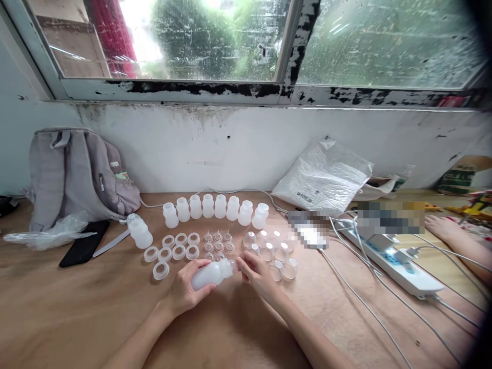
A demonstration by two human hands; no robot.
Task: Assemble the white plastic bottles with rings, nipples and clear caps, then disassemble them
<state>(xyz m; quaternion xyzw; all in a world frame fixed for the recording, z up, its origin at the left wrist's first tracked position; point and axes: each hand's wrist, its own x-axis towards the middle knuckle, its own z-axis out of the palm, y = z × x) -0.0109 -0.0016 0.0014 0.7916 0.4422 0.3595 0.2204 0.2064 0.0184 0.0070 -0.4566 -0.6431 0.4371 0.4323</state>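
My left hand (188, 284) is wrapped round a frosted white baby bottle (207, 277), holding it tilted with its neck toward the right. At that end sit a white collar ring and a clear nipple (232, 263). My right hand (255, 271) pinches the nipple's tip, its fingertips partly hiding it. Behind my hands lie several white collar rings (179, 251) and several clear nipples (218, 246). Several clear domed caps (289, 269) are grouped beside my right hand. An arc of several open bottles (208, 206) stands at the back. One capped bottle (140, 233) is at left.
A grey backpack (77, 174), a black phone (83, 243) and clear plastic wrap (49, 233) lie left. On the right are a silver mailing bag (325, 177), a white power strip (395, 266) with cables, and another person's arm (449, 230). The window wall bounds the table's back.
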